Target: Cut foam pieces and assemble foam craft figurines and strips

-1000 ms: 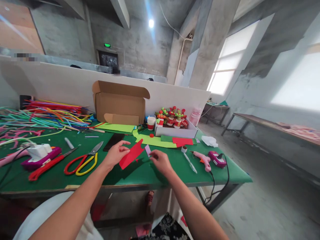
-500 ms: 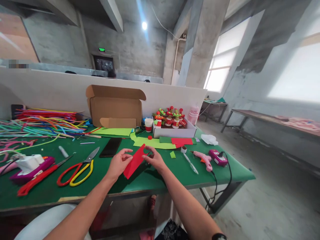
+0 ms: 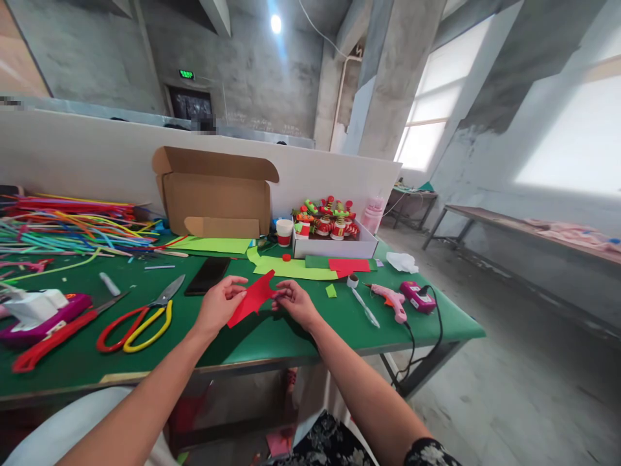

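Note:
A piece of red paper (image 3: 251, 300) is held up over the front of the green table, its outline uneven with a point at the upper right. My left hand (image 3: 220, 303) grips its left side between thumb and fingers. At the paper's right edge, my right hand (image 3: 294, 301) has its fingertips pinched together on the border; the exact contact is partly hidden. Left of my hands lie a black phone (image 3: 207, 276) and scissors (image 3: 145, 317) with one red and one yellow handle.
Pipe cleaners (image 3: 72, 223) pile up at the left, near a red-handled tool (image 3: 55, 341). A cardboard box (image 3: 218, 200) and a white box (image 3: 334, 247) of small figures stand at the back. A pink glue gun (image 3: 394, 301) and its cord lie right.
The red paper has gone from a narrow slanted strip to a wider, uneven shape. My right hand's fingers have moved down along its right edge. The view has shifted slightly.

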Available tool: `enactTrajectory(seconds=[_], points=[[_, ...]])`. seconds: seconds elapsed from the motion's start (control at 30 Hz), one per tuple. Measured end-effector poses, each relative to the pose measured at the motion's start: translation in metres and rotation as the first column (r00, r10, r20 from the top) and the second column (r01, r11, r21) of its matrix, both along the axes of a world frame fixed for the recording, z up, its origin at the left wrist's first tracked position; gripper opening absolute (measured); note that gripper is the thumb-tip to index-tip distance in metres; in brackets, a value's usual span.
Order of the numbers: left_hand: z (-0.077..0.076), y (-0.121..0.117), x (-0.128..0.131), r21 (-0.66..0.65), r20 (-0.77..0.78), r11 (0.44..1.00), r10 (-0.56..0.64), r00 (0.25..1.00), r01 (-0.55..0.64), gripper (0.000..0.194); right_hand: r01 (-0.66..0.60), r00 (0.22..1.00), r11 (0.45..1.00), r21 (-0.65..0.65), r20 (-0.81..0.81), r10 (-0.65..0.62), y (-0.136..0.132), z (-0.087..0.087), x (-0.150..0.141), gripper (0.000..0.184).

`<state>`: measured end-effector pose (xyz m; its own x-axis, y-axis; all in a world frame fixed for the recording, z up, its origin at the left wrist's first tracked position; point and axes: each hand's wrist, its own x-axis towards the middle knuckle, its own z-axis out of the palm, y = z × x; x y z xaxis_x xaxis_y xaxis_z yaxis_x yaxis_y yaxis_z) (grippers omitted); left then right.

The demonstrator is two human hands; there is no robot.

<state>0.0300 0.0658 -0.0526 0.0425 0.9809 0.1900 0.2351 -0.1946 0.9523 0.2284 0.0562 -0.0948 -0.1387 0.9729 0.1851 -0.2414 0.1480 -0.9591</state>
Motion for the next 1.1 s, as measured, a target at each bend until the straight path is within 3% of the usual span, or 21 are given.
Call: enactTrajectory(seconds=[0.33,0.57,0.67,0.8,0.87,0.93,1.0,1.1], points=[[0.004,0.000,-0.003,-0.002,-0.012,0.999,0.037,0.999,-0.037,0.046,0.021,0.998,0.995,-0.099,0.065,-0.015,-0.005,0.011,0.004,0.045],[-0.001,0.011,-0.017,0.030,-0.088,0.994,0.109,0.990,-0.106,0.037,0.078,0.994,0.994,-0.079,0.081,-0.072,-0.003,0.008,0.006,0.039],[-0.002,0.018,-0.023,0.042,-0.185,0.990,0.137,0.973,-0.131,0.028,0.102,0.995,0.989,-0.104,0.013,-0.102,-0.001,0.009,0.008,0.041],[0.003,0.014,-0.018,0.229,-0.373,0.966,0.204,0.905,-0.123,0.018,0.127,0.986,0.980,-0.155,-0.084,-0.141,-0.004,0.015,0.005,0.042],[0.007,0.006,-0.011,0.249,-0.365,0.968,0.118,0.923,-0.025,0.021,0.126,0.986,0.980,-0.152,-0.085,-0.140,-0.009,0.018,-0.001,0.039],[0.010,-0.005,-0.003,0.063,-0.282,0.983,-0.148,0.948,0.173,0.031,0.107,0.990,0.983,-0.148,-0.074,-0.119,-0.015,0.020,-0.008,0.035],[0.012,-0.015,0.004,-0.118,-0.153,0.923,-0.382,0.912,0.367,0.035,0.088,0.991,0.982,-0.167,-0.090,-0.104,-0.021,0.021,-0.017,0.033],[0.013,-0.025,0.008,-0.234,-0.009,0.824,-0.532,0.847,0.516,0.034,0.082,0.979,0.969,-0.234,-0.165,-0.123,-0.027,0.021,-0.027,0.032]])
